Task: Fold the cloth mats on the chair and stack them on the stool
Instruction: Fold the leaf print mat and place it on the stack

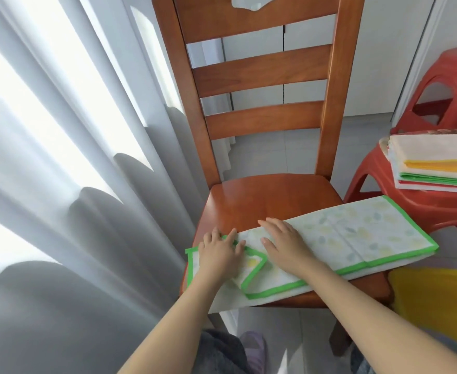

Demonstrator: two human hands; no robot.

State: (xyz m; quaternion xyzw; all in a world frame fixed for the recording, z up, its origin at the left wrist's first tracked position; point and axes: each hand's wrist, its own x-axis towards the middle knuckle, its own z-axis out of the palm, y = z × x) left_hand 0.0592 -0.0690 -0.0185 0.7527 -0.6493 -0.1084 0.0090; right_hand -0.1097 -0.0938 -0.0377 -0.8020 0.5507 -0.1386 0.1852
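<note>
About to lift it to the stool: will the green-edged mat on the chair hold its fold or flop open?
The green-edged mat will probably flop: it is thin, and its near edge already droops over the chair seat. It likely weighs little. Its turned-back corner by the left hand may spring open once both hands lift; the right hand lies flat on it.

Your chair (262, 195) is varnished reddish wood, smooth and glossy, with window light shining off the seat. The mat (357, 233) you have on it is matt woven cloth, pale leaf print with a green fabric trim, same soft cloth as the folded stack (435, 163). The stool (411, 209) under that stack is smooth red moulded plastic with a slight sheen; the curtain (60, 157) is sheer matt fabric.
</note>
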